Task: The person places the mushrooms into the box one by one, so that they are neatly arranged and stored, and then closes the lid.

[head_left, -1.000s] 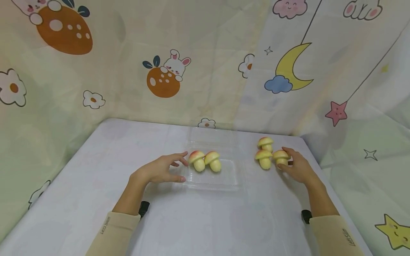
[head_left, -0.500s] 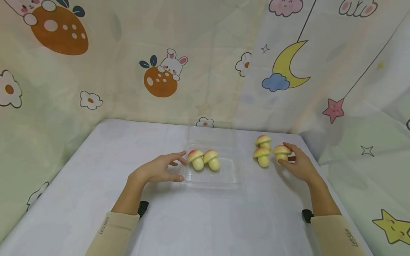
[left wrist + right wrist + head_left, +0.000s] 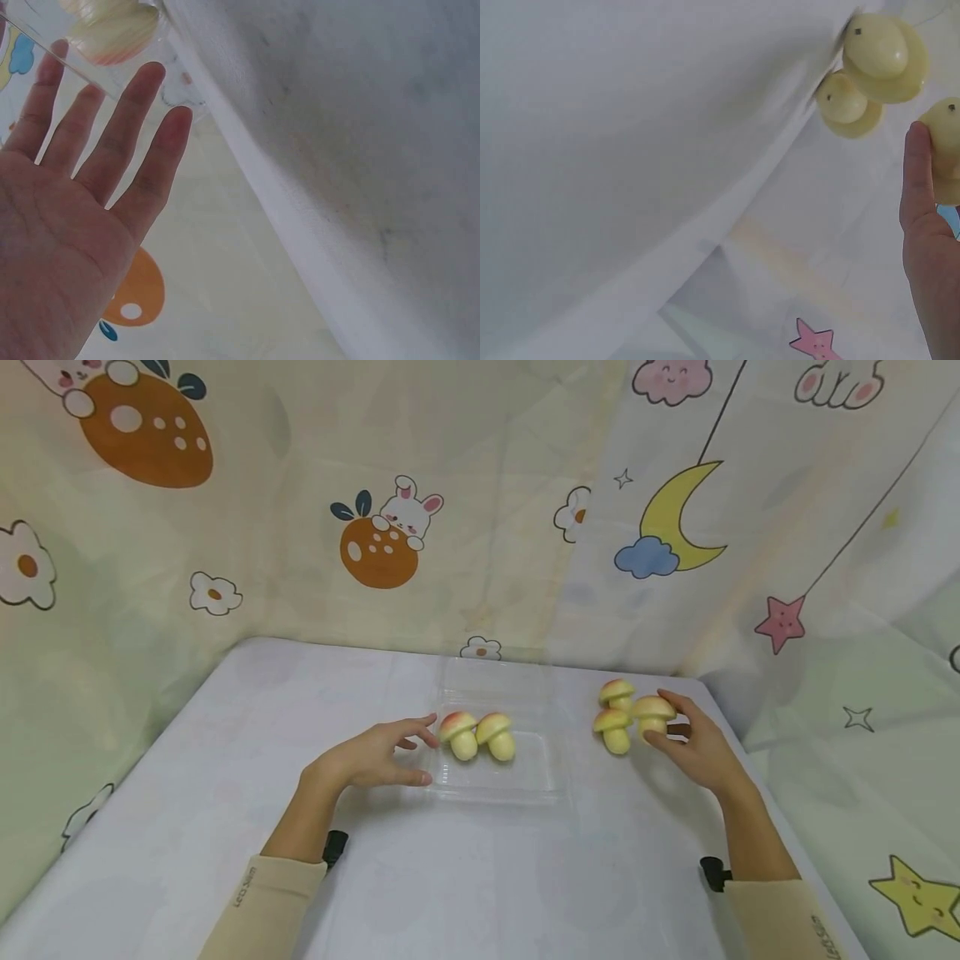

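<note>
My right hand (image 3: 697, 742) pinches a yellow toy mushroom (image 3: 652, 710) between thumb and fingers, and the right wrist view shows the thumb along its side. Close to its left are two more toy mushrooms, a rear one (image 3: 617, 692) and a front one (image 3: 615, 732). My left hand (image 3: 375, 753) has its fingers spread at the left side of a clear plastic box (image 3: 536, 772). The box's lid (image 3: 491, 681) lies folded back behind it. Inside, a red-tinged mushroom (image 3: 458, 735) leans beside another mushroom (image 3: 497, 737), both toward the left.
A white-covered table (image 3: 495, 877) carries everything. Printed cloth (image 3: 285, 527) hangs along its back and right side. The table's right edge runs close by my right forearm.
My right hand has lifted the mushroom and shifted it slightly left, nearer the other two. The left hand stays by the box.
</note>
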`<state>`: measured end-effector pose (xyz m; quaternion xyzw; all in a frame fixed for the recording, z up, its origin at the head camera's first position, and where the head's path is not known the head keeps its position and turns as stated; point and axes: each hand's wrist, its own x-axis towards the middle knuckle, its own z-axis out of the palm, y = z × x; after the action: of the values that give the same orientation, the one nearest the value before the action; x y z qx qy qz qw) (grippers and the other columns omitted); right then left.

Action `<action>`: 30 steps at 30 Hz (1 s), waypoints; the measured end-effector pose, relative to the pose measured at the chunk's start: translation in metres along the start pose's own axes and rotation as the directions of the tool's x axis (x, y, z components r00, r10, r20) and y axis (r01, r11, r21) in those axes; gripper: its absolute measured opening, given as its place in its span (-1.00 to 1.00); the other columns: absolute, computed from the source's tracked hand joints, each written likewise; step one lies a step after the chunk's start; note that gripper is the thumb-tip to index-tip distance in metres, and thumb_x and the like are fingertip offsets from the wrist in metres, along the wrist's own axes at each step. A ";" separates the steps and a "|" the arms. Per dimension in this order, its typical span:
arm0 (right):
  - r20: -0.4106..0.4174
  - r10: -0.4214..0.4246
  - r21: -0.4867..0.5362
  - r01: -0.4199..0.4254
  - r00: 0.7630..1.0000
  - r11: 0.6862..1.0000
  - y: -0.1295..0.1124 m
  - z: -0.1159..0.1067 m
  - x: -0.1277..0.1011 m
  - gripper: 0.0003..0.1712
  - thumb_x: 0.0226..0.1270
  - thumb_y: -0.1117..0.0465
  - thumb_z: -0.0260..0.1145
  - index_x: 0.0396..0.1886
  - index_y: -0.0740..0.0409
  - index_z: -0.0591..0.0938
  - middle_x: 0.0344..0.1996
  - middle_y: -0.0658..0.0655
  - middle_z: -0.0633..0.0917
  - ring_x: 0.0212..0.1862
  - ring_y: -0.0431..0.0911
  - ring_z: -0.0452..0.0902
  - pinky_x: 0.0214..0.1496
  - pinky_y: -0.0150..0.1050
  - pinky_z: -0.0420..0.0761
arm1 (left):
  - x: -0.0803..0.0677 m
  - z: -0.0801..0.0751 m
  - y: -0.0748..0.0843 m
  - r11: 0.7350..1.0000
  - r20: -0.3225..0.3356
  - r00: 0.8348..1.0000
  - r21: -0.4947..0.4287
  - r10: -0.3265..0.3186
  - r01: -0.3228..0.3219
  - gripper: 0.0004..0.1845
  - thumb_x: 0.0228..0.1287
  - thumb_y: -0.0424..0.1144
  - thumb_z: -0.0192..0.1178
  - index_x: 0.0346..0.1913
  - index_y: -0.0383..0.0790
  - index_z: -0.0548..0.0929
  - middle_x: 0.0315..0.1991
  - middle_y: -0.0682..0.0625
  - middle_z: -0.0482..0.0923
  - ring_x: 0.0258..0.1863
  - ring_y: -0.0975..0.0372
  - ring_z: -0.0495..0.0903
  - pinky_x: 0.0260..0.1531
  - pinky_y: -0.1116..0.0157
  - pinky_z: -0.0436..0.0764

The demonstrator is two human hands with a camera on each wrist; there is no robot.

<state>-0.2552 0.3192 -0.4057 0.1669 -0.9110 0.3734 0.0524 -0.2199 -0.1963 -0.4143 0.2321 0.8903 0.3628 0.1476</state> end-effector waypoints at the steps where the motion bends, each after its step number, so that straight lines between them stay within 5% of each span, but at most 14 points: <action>1: -0.002 -0.006 0.015 0.006 1.000 1.000 -0.002 0.001 0.000 -0.15 0.49 0.13 0.36 0.62 0.17 0.17 0.37 0.30 0.41 0.07 0.02 0.59 -0.09 -0.57 0.59 | 0.000 0.000 0.000 1.000 0.000 1.000 0.000 0.001 -0.001 -0.26 0.20 0.10 0.49 0.41 0.06 0.49 0.57 0.14 0.26 0.37 0.00 0.51 0.37 -0.12 0.40; 7: -0.016 -0.045 0.088 0.046 0.999 0.995 -0.009 0.009 0.004 -0.16 0.46 0.20 0.38 0.61 0.15 0.20 0.37 0.29 0.42 0.00 -0.34 0.54 -0.08 -0.56 0.62 | -0.001 -0.001 0.000 1.000 -0.003 1.000 0.002 -0.001 0.001 -0.33 0.20 0.10 0.49 0.36 0.09 0.54 0.60 0.14 0.18 0.37 0.01 0.51 0.37 -0.12 0.39; 17: -0.014 -0.059 0.215 0.061 0.998 0.975 -0.020 0.019 0.013 -0.18 0.45 0.24 0.39 0.60 0.04 0.24 0.35 0.18 0.44 0.08 -0.08 0.58 -0.05 -0.46 0.68 | 0.000 0.001 -0.002 1.000 0.001 1.000 -0.003 0.003 -0.003 -0.36 0.20 0.10 0.49 0.32 0.07 0.56 0.61 0.12 0.16 0.37 0.00 0.50 0.37 -0.11 0.41; 30: 0.017 -0.134 0.268 0.125 0.991 0.955 -0.041 0.027 0.019 -0.20 0.43 0.32 0.38 0.58 0.09 0.27 0.37 0.22 0.46 0.15 -0.05 0.53 0.06 -0.49 0.61 | -0.001 0.000 0.000 1.000 0.002 1.000 -0.010 -0.002 0.002 -0.36 0.20 0.08 0.49 0.32 0.08 0.56 0.62 0.12 0.15 0.37 0.00 0.50 0.39 -0.11 0.38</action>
<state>-0.2579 0.2679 -0.3935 0.2383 -0.8405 0.4852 0.0378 -0.2194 -0.1969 -0.4139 0.2306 0.8886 0.3671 0.1501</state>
